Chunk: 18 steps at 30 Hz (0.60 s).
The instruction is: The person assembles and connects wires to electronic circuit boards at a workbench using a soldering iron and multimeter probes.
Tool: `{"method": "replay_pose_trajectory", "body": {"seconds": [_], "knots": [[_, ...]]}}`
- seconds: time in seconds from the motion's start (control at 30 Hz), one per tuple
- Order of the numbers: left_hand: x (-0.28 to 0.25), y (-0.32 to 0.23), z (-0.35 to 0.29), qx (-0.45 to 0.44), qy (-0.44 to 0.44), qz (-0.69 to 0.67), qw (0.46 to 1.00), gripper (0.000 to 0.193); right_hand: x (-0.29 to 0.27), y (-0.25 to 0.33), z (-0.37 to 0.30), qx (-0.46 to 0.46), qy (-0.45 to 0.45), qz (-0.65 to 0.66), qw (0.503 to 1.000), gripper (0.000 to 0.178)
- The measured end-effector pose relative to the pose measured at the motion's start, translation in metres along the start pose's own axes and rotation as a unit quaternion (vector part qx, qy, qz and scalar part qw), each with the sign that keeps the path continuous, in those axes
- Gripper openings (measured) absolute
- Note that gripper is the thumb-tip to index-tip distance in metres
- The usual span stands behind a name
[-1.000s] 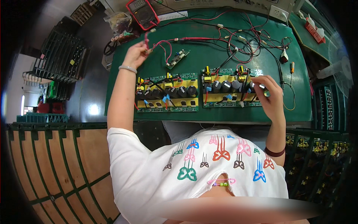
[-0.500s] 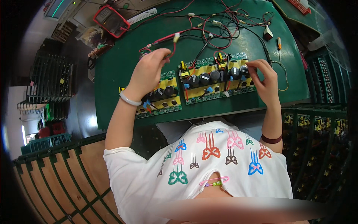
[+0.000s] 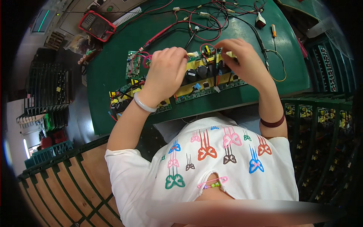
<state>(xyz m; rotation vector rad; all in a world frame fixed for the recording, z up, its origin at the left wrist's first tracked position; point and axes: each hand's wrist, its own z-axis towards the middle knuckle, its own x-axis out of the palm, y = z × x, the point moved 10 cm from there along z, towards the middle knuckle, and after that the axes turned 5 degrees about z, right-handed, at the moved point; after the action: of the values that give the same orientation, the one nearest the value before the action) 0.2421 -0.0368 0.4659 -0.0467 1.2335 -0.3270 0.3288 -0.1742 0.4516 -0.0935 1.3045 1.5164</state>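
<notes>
My left hand [image 3: 166, 72] is closed over the left end of the right-hand circuit board [image 3: 208, 91]. A pale plug connector [image 3: 193, 55] on a lead pokes out by its fingertips; the grip itself is partly hidden. My right hand [image 3: 245, 60] hovers over that board's far right part, fingers bent and apart, close to upright black wires [image 3: 215, 68]. Dark round capacitors [image 3: 202, 71] and yellow parts crowd the board. Beneath my left wrist lies a second board [image 3: 164, 106], partly covered. A small green board [image 3: 133, 65] with pink wires is left of my left hand.
A red multimeter [image 3: 97, 25] sits at the far left, with a red probe [image 3: 157, 36] nearby. Tangled red and black leads [image 3: 211, 28] spread across the back of the green table [image 3: 109, 75]. An orange-handled screwdriver [image 3: 274, 32] and a red-and-white switch [image 3: 260, 20] lie right. Racks of boards [image 3: 321, 125] flank me.
My left hand has come right and down with the lead's connector, from above the boards onto the right-hand board. My right hand has moved left from the board's right edge. The view has shifted slightly.
</notes>
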Motion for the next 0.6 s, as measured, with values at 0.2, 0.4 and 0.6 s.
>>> {"method": "replay_pose_trajectory", "body": {"seconds": [0.2, 0.4, 0.6], "knots": [[0.020, -0.016, -0.015, 0.024, 0.006, 0.053, 0.998, 0.054, 0.032, 0.034, -0.024, -0.062, 0.137, -0.095, 0.984, 0.029], [0.056, 0.030, -0.015, -0.088, 0.122, -0.061, 0.987, 0.051, 0.058, 0.039, -0.046, -0.109, 0.160, -0.244, 0.950, 0.031], [0.043, 0.025, -0.012, -0.010, 0.068, -0.054, 0.996, 0.049, 0.046, 0.027, -0.018, -0.144, 0.162, -0.090, 0.972, 0.019]]}}
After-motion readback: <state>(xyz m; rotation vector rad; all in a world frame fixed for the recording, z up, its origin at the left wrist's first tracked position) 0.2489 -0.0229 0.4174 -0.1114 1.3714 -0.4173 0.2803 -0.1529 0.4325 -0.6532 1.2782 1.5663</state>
